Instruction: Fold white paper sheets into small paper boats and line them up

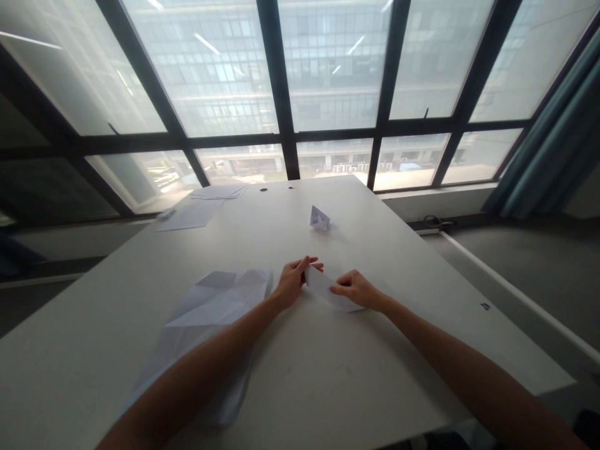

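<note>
Over the white table [375,362], the left hand [291,280] pinches one end of a folded paper [328,292] and the right hand [354,290] pinches it nearer the other end, beside the creased sheets [210,312] and nearer than the small paper boat [319,219]

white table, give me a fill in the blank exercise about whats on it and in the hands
The left hand and right hand both hold a piece of white ____.
The small folded boat stands on the ____.
The creased sheet lies under the ____ forearm.
Beyond the table are large ____.

Missing words: paper; table; left; windows
</note>
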`<state>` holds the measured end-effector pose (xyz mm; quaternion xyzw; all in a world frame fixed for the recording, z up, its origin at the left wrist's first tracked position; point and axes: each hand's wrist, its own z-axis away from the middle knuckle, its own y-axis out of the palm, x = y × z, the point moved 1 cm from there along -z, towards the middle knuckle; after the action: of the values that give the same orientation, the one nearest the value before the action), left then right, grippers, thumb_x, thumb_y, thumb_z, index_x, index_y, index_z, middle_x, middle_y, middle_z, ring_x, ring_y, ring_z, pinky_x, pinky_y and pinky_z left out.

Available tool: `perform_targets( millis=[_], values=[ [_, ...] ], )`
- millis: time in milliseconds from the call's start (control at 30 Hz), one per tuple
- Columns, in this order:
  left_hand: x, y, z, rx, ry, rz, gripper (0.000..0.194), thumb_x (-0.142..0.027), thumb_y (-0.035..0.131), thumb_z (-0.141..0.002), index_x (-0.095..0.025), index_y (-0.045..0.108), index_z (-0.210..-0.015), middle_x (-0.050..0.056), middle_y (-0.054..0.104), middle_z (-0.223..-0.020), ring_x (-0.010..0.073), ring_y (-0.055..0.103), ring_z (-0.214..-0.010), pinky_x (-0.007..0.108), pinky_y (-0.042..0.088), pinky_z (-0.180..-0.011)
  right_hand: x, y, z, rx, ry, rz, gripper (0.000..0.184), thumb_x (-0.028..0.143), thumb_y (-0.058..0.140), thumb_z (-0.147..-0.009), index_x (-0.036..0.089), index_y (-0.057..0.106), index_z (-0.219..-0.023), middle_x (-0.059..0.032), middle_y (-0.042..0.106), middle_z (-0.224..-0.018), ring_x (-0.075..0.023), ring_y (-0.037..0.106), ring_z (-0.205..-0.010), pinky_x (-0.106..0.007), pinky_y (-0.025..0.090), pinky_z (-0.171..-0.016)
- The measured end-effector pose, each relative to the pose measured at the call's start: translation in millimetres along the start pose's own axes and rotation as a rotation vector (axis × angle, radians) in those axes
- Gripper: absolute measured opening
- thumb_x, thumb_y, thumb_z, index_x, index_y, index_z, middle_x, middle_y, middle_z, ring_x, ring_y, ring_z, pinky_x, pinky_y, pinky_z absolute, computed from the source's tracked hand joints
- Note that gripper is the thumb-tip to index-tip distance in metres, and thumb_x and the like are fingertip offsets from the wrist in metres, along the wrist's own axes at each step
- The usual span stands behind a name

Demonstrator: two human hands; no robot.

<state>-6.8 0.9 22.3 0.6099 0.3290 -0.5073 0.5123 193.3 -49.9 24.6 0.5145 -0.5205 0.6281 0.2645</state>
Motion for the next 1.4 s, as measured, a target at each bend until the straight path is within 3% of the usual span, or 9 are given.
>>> perform_targets(
  millis=[100,233,433,667,900,967,1100,1167,1400],
  values=[
    [0.8,2.8,3.2,0.104,-0.010,-0.086,0.055,-0.049,0.076,-0.077,-0.012,0.068,-0.117,0.015,0.074,-0.101,0.0228,0.069,-0.086,0.031,0.053,-0.074,-0.7,1.4,-1.2,-0.108,0.006,-0.017,0.041,0.047,0.061,-0.079,0.016,0.052,-0.054,0.0047,0.035,-0.052,-0.0082,0.030,-0.050,-0.024,0.020,-0.046],
    [2.8,7.1,8.4,0.194,0.009,-0.290,0.038,-0.041,0.083,-0.069,-0.009,0.076,-0.089,0.010,0.075,-0.085,0.0203,0.067,-0.073,0.030,0.053,-0.071,0.3,4.9,-1.4,-0.207,-0.001,-0.045,0.040,0.049,0.062,-0.079,0.015,0.059,-0.058,0.0035,0.046,-0.052,-0.0091,0.039,-0.050,-0.023,0.025,-0.046],
    [6.8,3.4,5.5,0.161,0.039,-0.088,0.034,-0.038,0.081,-0.072,-0.008,0.075,-0.087,0.012,0.075,-0.089,0.0226,0.069,-0.078,0.037,0.053,-0.082,3.5,9.0,1.3,-0.054,0.108,-0.173,0.032,0.043,0.070,-0.074,0.011,0.071,-0.076,-0.0065,0.071,-0.070,-0.0158,0.063,-0.056,-0.023,0.045,-0.051],
    [9.2,-2.5,-3.0,-0.030,0.039,0.062,0.041,-0.037,0.086,-0.066,-0.008,0.074,-0.091,0.014,0.074,-0.099,0.0243,0.067,-0.092,0.038,0.051,-0.090,-0.8,-6.2,0.1,-0.108,0.155,-0.084,0.034,0.045,0.068,-0.077,0.011,0.071,-0.071,-0.0096,0.073,-0.067,-0.0149,0.065,-0.052,-0.020,0.038,-0.042],
    [10.3,-4.6,-5.2,-0.069,0.034,0.056,0.041,-0.037,0.086,-0.066,-0.009,0.073,-0.092,0.012,0.073,-0.097,0.0207,0.066,-0.088,0.031,0.051,-0.078,-1.0,-18.4,2.3,-0.021,0.149,-0.075,0.042,0.052,0.063,-0.081,0.011,0.071,-0.075,-0.0098,0.074,-0.069,-0.0158,0.067,-0.056,-0.020,0.038,-0.042],
    [9.0,-4.3,-3.6,-0.025,0.031,-0.005,0.041,-0.038,0.085,-0.068,-0.009,0.072,-0.095,0.011,0.073,-0.096,0.0195,0.066,-0.084,0.028,0.050,-0.073,-0.1,-22.6,2.5,-0.042,0.128,-0.067,0.049,0.057,0.057,-0.084,0.011,0.071,-0.075,-0.0094,0.073,-0.069,-0.0152,0.066,-0.056,-0.020,0.040,-0.044],
    [2.5,1.2,3.3,0.211,0.030,-0.246,0.039,-0.040,0.081,-0.072,-0.009,0.072,-0.095,0.010,0.072,-0.087,0.0173,0.065,-0.074,0.026,0.050,-0.065,0.0,-26.3,1.2,-0.183,0.048,-0.120,0.051,0.060,0.053,-0.086,0.012,0.070,-0.077,-0.0077,0.071,-0.071,-0.0151,0.065,-0.060,-0.022,0.043,-0.048],
    [-0.8,4.9,6.7,0.306,0.046,-0.331,0.040,-0.039,0.081,-0.073,-0.010,0.070,-0.098,0.008,0.071,-0.084,0.0169,0.065,-0.071,0.026,0.051,-0.064,-0.5,-22.4,0.4,-0.145,-0.001,-0.132,0.047,0.057,0.055,-0.086,0.013,0.068,-0.076,-0.0059,0.069,-0.069,-0.0143,0.063,-0.059,-0.022,0.044,-0.048],
    [3.6,6.4,5.0,0.318,0.038,-0.309,0.063,-0.032,0.083,-0.070,-0.019,0.050,-0.122,0.005,0.066,-0.099,0.0169,0.066,-0.077,0.027,0.056,-0.063,-7.2,-3.0,-3.0,-0.111,-0.054,-0.111,0.030,0.044,0.063,-0.081,0.016,0.062,-0.070,0.0029,0.057,-0.058,-0.0088,0.049,-0.046,-0.020,0.038,-0.044]
  ],
)
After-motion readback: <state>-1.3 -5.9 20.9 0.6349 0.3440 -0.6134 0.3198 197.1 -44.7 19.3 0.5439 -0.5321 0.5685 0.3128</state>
